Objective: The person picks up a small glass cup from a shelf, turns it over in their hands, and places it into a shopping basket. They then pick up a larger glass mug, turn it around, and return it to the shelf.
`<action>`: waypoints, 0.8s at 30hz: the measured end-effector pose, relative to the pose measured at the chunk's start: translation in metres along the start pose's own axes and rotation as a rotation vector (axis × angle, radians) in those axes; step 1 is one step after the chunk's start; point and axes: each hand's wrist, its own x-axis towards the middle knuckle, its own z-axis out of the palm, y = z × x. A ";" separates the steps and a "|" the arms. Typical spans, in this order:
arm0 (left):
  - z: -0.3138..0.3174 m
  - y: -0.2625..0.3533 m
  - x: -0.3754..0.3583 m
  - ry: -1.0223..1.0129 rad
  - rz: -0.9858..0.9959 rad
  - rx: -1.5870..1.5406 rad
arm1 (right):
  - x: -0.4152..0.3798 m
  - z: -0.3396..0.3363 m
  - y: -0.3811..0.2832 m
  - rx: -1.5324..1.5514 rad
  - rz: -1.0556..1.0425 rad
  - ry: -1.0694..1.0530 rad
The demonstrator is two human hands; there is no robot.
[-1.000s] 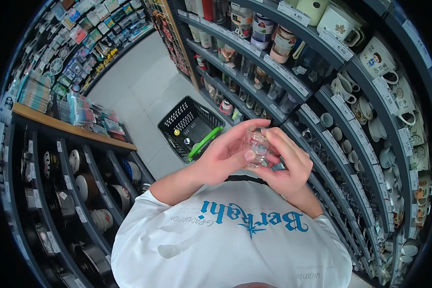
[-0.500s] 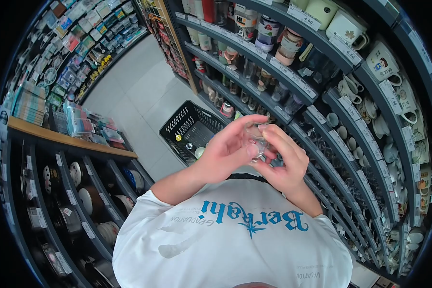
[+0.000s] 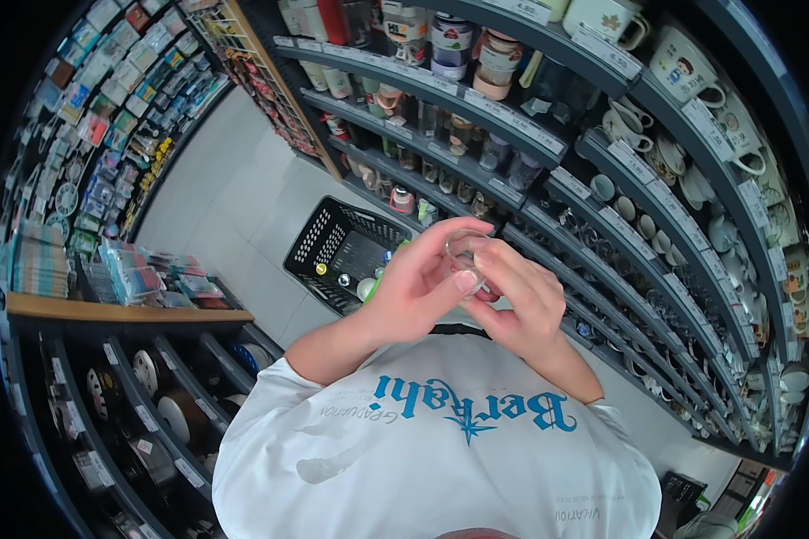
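Both hands meet in front of my chest around a small clear drinking glass [image 3: 461,244]. My left hand [image 3: 413,278] is wrapped round its left side, the thumb laid across the lower part. From the right, my right hand [image 3: 520,283] grips it too, with fingertips at the rim and side. The glass is tilted and partly hidden by the fingers. Below and beyond the left hand, a black shopping basket [image 3: 307,256] stands on the floor with a few small items in it.
Curved-looking shelves [image 3: 512,117] of bottles and cups run along the right, with white mugs [image 3: 683,65] high up. Dark shelving [image 3: 144,422] with pans is at lower left. Packaged goods [image 3: 135,269] lie on a wooden-edged counter. Pale tiled floor [image 3: 234,171] lies between.
The view has turned, so the basket and shelves appear shifted left. Both hands still hold the glass, which has tilted slightly, and the right fingers have moved a little around it.
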 end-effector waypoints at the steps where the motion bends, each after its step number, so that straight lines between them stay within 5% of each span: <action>1: 0.001 -0.001 0.001 -0.019 -0.009 -0.006 | -0.003 -0.003 0.000 -0.006 0.025 -0.011; 24: 0.082 -0.150 0.073 -0.484 -0.529 -0.099 | -0.126 -0.175 0.007 -0.122 0.510 -0.066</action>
